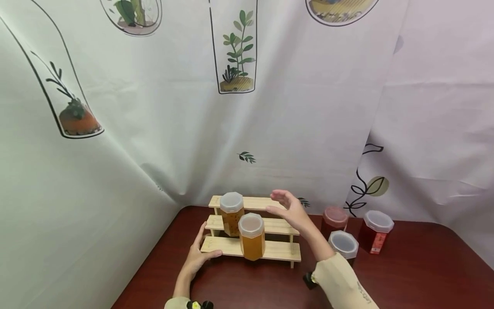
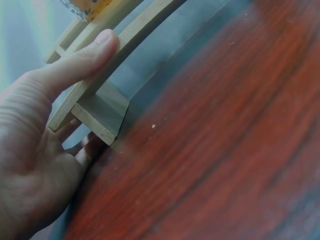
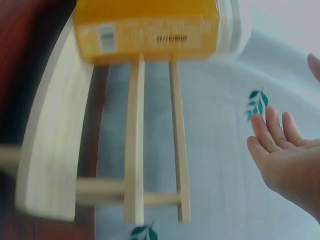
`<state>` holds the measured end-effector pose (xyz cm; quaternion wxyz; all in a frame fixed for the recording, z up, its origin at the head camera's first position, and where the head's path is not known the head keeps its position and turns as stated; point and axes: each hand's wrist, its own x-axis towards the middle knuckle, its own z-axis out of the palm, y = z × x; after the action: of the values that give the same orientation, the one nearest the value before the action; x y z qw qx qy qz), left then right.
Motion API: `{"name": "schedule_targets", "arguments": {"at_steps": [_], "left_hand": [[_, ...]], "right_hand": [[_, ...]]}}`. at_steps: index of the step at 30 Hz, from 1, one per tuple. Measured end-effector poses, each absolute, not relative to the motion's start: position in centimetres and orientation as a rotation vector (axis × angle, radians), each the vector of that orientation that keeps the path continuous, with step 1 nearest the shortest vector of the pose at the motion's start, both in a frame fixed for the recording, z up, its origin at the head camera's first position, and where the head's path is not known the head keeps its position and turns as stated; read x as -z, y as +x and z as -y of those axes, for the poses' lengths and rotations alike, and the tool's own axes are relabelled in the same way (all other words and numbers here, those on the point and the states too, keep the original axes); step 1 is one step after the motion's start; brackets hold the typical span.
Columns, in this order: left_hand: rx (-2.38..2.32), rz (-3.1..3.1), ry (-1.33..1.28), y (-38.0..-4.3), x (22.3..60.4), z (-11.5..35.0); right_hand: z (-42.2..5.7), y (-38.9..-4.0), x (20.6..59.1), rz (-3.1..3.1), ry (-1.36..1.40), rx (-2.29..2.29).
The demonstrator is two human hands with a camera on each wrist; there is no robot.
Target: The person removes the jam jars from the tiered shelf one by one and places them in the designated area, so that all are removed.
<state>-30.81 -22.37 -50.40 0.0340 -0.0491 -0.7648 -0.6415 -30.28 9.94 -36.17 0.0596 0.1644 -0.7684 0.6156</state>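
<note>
A light wooden three-step rack [image 1: 281, 250] stands on the dark red table. On its lowest step sits a jar of amber contents [image 1: 252, 245] with a whitish lid. Behind it, on the middle step, is a speckled orange-brown jar [image 1: 233, 222]. My left hand [image 1: 194, 259] grips the rack's left end; in the left wrist view its thumb [image 2: 95, 52] lies over the front step and the fingers pass behind, partly hidden. Above the rack's right side my right hand [image 1: 292, 211] is raised, fingers spread in a loose curve, holding nothing.
To the right of the rack stand a red-lidded dark jar [image 1: 335, 218], a clear-lidded jar [image 1: 343, 244] partly behind my sleeve, and a jar with a red label [image 1: 377, 229]. A white printed curtain [image 1: 301, 128] hangs behind the table [image 1: 417, 270].
</note>
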Motion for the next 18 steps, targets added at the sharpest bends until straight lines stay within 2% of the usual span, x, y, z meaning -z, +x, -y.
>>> {"name": "schedule_targets", "arguments": {"at_steps": [9,18], "left_hand": [[1.952,2.367,-0.108,-30.1,50.3,23.2],[1.954,2.369,-0.142,-30.6,50.3,22.3]], "right_hand": [[-4.9,-31.4,36.2,2.219,0.569,-2.009],[-2.3,-32.0,35.9,2.206,0.620,-2.101]]}}
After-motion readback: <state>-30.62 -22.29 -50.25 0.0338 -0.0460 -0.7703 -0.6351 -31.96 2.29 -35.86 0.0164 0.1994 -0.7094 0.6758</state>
